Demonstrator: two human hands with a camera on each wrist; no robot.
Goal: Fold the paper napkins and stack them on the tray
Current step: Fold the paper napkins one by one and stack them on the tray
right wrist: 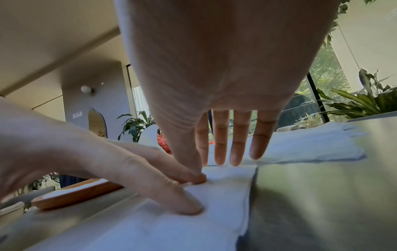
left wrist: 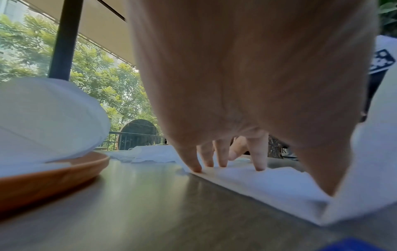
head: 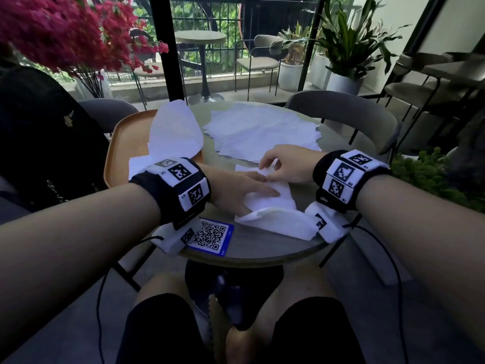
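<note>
A white napkin (head: pixel 273 206) lies partly folded on the round table (head: pixel 262 249) in front of me. My left hand (head: pixel 244 190) lies flat on it, its straight fingers (left wrist: pixel 221 156) pressing the paper down. My right hand (head: pixel 286 166) pinches the napkin's far edge between thumb and forefinger, right by the left fingertips (right wrist: pixel 189 208). An orange tray (head: pixel 123 143) at the table's left holds folded napkins (head: pixel 173 132), the top one puffed upward. Loose unfolded napkins (head: pixel 262 130) are spread at the back of the table.
A blue QR-code card (head: pixel 211 236) lies at the table's near edge under my left wrist. A grey chair (head: pixel 341 109) stands across the table. At the left are a black bag (head: pixel 39 132) and pink flowers (head: pixel 65 30). Potted plants (head: pixel 349 48) stand behind the chair.
</note>
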